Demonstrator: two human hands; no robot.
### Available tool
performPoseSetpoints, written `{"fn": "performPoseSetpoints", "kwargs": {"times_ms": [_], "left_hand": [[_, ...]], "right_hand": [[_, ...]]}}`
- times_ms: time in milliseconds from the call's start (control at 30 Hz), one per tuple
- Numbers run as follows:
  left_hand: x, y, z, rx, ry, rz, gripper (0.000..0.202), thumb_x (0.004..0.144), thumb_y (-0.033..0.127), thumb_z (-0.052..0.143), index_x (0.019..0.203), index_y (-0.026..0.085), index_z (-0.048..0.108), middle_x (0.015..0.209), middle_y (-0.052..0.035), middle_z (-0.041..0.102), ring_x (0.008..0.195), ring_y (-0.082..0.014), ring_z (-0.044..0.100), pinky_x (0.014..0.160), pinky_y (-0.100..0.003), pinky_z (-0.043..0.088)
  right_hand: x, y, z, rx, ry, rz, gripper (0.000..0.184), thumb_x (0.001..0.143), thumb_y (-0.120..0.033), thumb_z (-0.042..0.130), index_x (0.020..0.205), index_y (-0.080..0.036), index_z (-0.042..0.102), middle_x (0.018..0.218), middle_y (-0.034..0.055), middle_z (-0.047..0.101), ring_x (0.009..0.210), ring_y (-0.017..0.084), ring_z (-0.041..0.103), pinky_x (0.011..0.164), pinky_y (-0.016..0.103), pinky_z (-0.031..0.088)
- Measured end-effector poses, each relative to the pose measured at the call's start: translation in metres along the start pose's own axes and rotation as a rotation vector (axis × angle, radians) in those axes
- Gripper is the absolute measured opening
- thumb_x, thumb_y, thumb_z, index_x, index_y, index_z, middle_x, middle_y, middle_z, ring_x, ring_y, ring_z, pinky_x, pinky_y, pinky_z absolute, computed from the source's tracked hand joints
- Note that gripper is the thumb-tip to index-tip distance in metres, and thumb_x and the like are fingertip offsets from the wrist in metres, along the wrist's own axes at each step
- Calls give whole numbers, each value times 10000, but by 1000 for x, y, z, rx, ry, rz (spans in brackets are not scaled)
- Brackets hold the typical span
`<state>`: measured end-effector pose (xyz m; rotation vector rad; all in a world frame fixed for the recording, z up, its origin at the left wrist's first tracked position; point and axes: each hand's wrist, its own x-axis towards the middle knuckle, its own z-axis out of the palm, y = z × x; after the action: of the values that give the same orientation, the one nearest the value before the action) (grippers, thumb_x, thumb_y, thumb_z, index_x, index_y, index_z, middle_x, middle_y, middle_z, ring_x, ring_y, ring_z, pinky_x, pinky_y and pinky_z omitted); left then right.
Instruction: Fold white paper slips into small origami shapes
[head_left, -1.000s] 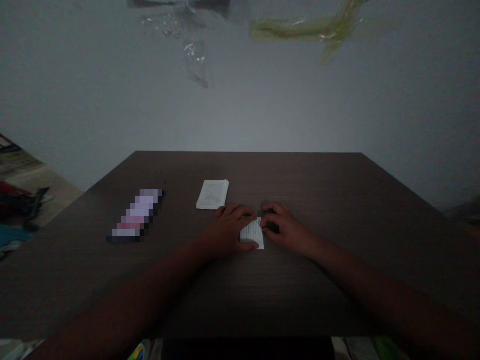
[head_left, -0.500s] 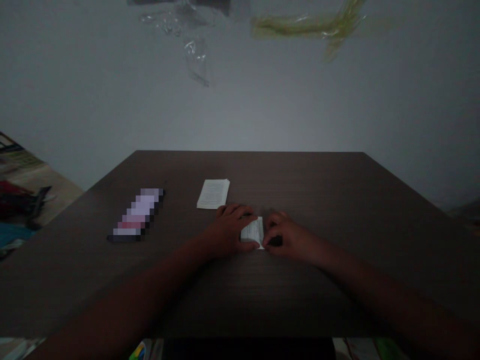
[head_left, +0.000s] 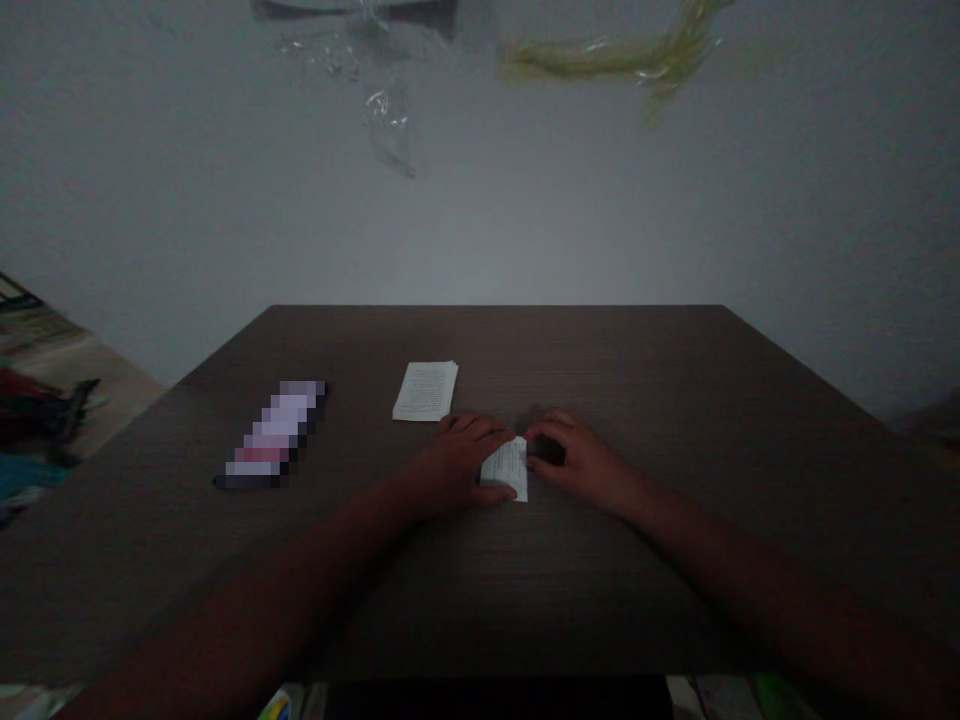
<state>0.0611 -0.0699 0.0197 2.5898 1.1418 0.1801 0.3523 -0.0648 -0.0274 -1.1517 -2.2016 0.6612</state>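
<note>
A small piece of printed white paper (head_left: 507,468) lies on the dark table between my two hands. Over its left part rests my left hand (head_left: 463,465), fingers spread along the top edge and thumb at the bottom edge, pressing it down. Part of the paper is hidden under that hand. At the right edge is my right hand (head_left: 581,462), its index finger and thumb curved with a gap between them. The index fingertip is by the upper right corner; whether it touches the paper I cannot tell.
Beyond my left hand lies a stack of printed paper sheets (head_left: 425,391). A phone (head_left: 277,435) with a blurred-out screen lies at the left of the table (head_left: 600,360). The pale wall behind carries clear and yellow tape (head_left: 585,60).
My right finger and thumb have parted from their pinch at the paper's lower right corner, and the index finger has moved toward the upper corner. My left hand stays in place.
</note>
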Motion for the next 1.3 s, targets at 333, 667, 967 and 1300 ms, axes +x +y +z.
{"fn": "performPoseSetpoints", "kwargs": {"times_ms": [333, 667, 967, 1300], "left_hand": [[1, -4, 4, -39, -10, 24, 869, 1038, 453, 1081, 1808, 226, 750, 1789, -188, 805, 1707, -477, 699, 1478, -650, 519], [-2, -2, 1, -12, 8, 23, 893, 1022, 481, 1063, 1835, 306, 740, 1858, -160, 768, 1731, -501, 682, 1474, -644, 530], [2, -9, 3, 18, 54, 40, 786, 1035, 434, 1087, 1745, 295, 781, 1796, -166, 796, 1685, -488, 705, 1456, -635, 529], [0, -20, 6, 61, 129, 121, 356, 1143, 245, 943, 1493, 281, 887, 1602, -106, 849, 1557, -404, 737, 1454, -608, 487]], "right_hand": [[-1, 6, 7, -100, 2, -1, 312, 1059, -300, 1028, 1354, -298, 925, 1452, 144, 821, 1436, 399, 763, 1282, 637, 651], [2, -4, 0, -35, -10, 41, 208, 1056, -195, 988, 1206, -281, 872, 1316, 97, 850, 1343, 359, 778, 1232, 580, 622], [2, -6, 3, 67, 52, 92, 109, 1104, -195, 879, 1051, -281, 838, 1072, 43, 860, 1054, 285, 794, 1042, 456, 642], [2, 1, 6, 211, 163, 107, 107, 1045, -207, 829, 1048, -300, 777, 986, 18, 821, 915, 257, 776, 891, 392, 654]]}}
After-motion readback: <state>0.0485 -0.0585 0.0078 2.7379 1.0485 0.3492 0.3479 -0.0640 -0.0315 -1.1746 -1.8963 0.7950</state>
